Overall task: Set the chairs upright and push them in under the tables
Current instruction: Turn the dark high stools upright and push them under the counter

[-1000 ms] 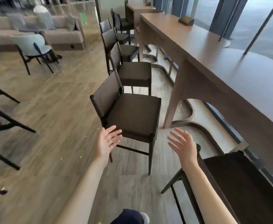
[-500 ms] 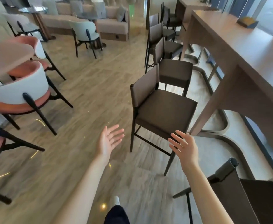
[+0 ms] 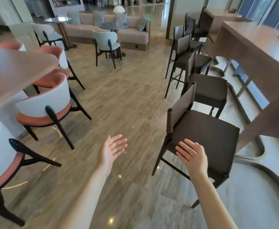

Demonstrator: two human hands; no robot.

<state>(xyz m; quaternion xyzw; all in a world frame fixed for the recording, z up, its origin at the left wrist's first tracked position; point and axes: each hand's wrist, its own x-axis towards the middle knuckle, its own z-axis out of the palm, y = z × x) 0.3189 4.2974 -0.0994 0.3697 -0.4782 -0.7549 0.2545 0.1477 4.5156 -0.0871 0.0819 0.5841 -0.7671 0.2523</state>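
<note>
Head view: your left hand (image 3: pixel 111 150) and right hand (image 3: pixel 193 155) raised, fingers apart, holding nothing; stool (image 3: pixel 201 134) upright beside tabletop (image 3: pixel 257 43), right hand over seat.

stools (image 3: pixel 206 134) in a row left of counter (image 3: pixel 257 52) | armchairs (image 3: pixel 44 103) far left (floor (image 3: pixel 119 96) between)

- Polished wood-grain floor (image 3: pixel 119 90) catches small glints of light.
- A long beige sofa (image 3: pixel 119 30) with grey cushions runs along the far side.
- Glass panels (image 3: pixel 257 10) line the right side.
- A white pillar (image 3: pixel 183 7) stands beyond the sofa.
</note>
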